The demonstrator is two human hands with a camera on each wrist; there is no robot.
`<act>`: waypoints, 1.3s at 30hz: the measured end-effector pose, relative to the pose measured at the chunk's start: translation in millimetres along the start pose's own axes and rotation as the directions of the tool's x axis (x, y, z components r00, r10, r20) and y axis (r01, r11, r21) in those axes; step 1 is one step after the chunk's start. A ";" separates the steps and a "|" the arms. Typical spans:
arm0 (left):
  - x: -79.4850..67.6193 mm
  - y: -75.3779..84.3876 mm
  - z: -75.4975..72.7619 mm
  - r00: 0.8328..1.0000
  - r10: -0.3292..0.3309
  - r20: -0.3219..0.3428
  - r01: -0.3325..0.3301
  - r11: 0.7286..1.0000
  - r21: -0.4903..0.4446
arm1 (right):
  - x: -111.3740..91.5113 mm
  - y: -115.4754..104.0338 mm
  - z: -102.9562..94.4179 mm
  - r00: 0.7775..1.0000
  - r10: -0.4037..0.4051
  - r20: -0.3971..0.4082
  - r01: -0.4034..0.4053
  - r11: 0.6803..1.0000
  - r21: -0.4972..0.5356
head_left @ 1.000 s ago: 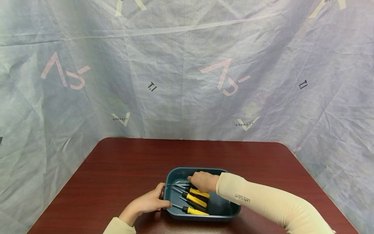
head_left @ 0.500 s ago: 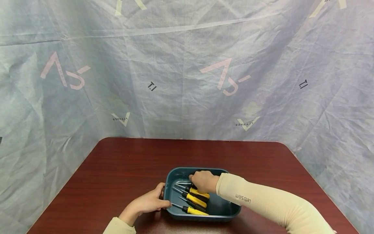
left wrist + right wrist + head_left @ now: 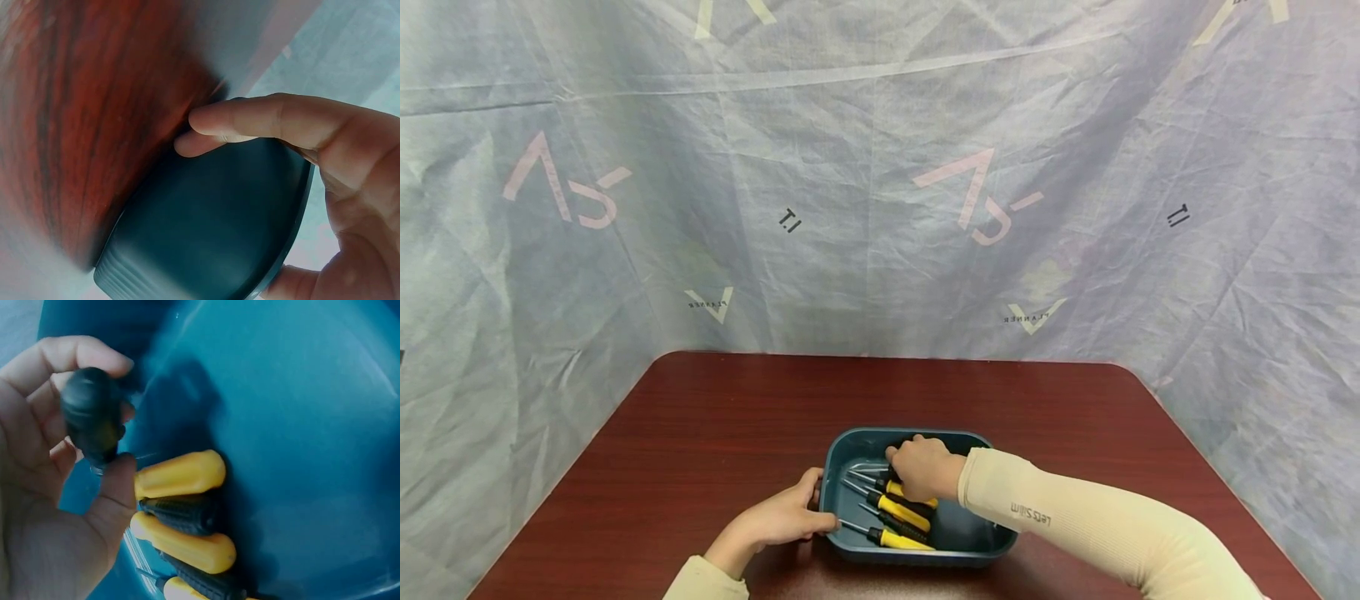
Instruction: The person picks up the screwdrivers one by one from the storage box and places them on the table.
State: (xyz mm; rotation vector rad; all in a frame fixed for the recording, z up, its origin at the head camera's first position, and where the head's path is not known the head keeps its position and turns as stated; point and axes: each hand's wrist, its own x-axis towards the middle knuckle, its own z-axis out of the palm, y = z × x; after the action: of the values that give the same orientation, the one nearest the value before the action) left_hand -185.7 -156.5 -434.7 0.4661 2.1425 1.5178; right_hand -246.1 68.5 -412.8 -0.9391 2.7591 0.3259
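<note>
A dark teal plastic tub (image 3: 966,529) sits on the table with several screwdrivers inside. At its left end my left hand (image 3: 781,518) grips it, thumb at the rim and fingers against the outer wall (image 3: 206,212). Inside the tub's far part, my right hand (image 3: 922,467) holds a black-handled screwdriver (image 3: 90,415) between thumb and curled fingers; its shaft is mostly hidden. Beside that hand lie screwdrivers with yellow handles (image 3: 181,475) and black handles (image 3: 181,514), shafts pointing left. The nearest yellow screwdriver (image 3: 904,542) lies along the tub's front wall.
The dark red wooden table (image 3: 737,417) extends around the tub on all sides. Behind it and at both sides hangs a grey printed cloth (image 3: 865,250). A cream sleeve (image 3: 1097,508) crosses the tub's right end.
My right hand has shifted slightly and its wrist has tilted, still holding the screwdriver at the tub's far side. The left hand and the tub stay in place.
</note>
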 end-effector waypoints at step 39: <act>-0.9 3.1 1.0 1.000 -0.001 -0.017 0.001 1.000 0.019 | -18.9 18.9 -11.3 0.971 -0.023 -0.240 -0.033 0.974 -0.225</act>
State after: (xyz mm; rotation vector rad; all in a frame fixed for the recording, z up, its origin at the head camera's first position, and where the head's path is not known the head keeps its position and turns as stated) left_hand -184.4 -155.2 -431.9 0.4598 2.1715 1.5077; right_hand -244.5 90.8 -394.4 -1.0915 2.9916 0.5754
